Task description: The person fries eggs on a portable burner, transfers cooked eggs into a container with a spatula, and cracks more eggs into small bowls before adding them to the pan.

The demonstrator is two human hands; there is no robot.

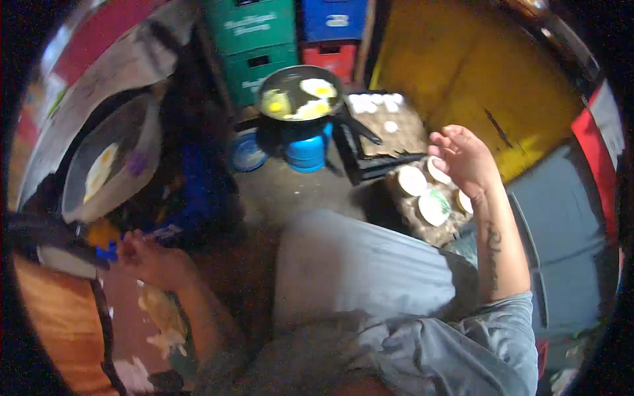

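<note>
My right hand (460,156) is raised, palm inward and fingers loosely bent, with nothing visible in it. Below it, several white round pieces (412,181), perhaps cups or lids, rest on an egg tray (421,228). My left hand (153,260) is low on the left, dark and blurred, beside a small blue item (106,252); whether it grips this cannot be told. Past that hand, a grey pan-like vessel (143,180) contains a fried egg (100,171). Ahead, a frying pan (292,91) with several frying eggs (319,89) sits above a blue gas cylinder (304,152).
A cardboard egg tray (366,131) with several white eggs lies right of the pan, whose black handle (359,127) points towards it. Green crates (260,59), a blue crate (334,20) and a red crate (329,62) stand behind. A yellow panel (475,74) borders the right.
</note>
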